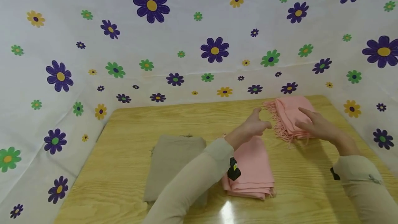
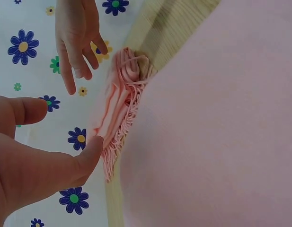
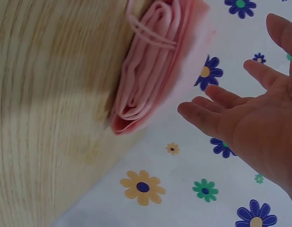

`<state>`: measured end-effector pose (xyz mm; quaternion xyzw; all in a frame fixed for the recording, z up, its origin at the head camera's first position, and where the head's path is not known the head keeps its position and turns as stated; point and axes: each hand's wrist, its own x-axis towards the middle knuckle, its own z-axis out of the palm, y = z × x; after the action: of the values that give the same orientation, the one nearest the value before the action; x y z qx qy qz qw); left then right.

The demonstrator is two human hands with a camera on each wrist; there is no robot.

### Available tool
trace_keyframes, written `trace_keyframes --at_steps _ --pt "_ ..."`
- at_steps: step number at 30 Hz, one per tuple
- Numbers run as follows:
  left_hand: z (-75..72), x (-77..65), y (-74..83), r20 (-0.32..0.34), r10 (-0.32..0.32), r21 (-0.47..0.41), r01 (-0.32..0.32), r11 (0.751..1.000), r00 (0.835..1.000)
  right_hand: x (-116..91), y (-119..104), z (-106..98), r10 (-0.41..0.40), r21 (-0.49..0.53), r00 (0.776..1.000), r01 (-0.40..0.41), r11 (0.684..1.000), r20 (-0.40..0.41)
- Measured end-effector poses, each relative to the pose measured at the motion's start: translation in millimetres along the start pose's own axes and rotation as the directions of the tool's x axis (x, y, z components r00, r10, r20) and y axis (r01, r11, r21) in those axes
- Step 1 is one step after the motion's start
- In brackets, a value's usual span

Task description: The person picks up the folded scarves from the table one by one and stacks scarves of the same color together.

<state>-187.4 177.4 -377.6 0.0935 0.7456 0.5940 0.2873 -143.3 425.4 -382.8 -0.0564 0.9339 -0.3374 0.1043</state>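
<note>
A folded pink scarf [image 1: 290, 115] with fringe along its left side lies at the table's back right corner. My right hand [image 1: 320, 126] hovers over its right part, fingers spread and holding nothing; in the right wrist view the palm [image 3: 264, 127] stands apart from the scarf's rolled edge [image 3: 148, 61]. Left of that scarf's fringe, my left hand [image 1: 250, 126] is in the air with thumb and fingers apart, nothing between them. Below the left wrist lies a second folded pink scarf [image 1: 252, 168], partly hidden by the forearm. It fills much of the left wrist view.
A folded grey-beige cloth [image 1: 174, 161] with some fringe lies left of the nearer pink scarf, partly under the left forearm. All rest on a wooden table [image 1: 118, 168]. A white flowered sheet [image 1: 186, 27] walls the back and both sides.
</note>
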Motion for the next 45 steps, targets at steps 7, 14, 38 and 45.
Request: trace_keyframes --at_steps 7,14,38,45 --pt "11.6 21.3 1.1 -0.013 0.037 0.133 -0.035 0.99 0.999 6.3 20.5 -2.1 0.078 0.002 0.995 -0.078 0.997 -0.064" --pt "25.7 40.8 -0.2 0.007 0.046 0.072 -0.046 0.996 0.999 5.5 32.4 -9.7 0.138 0.045 0.988 -0.135 0.99 -0.076" --pt "60.0 84.0 -15.3 0.018 -0.005 0.051 0.004 0.999 1.0 20.2 71.7 -7.0 0.222 0.097 0.971 -0.213 0.972 -0.088" --pt "63.4 91.4 -19.2 0.048 0.035 0.004 -0.035 0.999 0.998 22.4 74.4 -8.7 0.193 0.183 0.978 -0.175 0.967 -0.083"
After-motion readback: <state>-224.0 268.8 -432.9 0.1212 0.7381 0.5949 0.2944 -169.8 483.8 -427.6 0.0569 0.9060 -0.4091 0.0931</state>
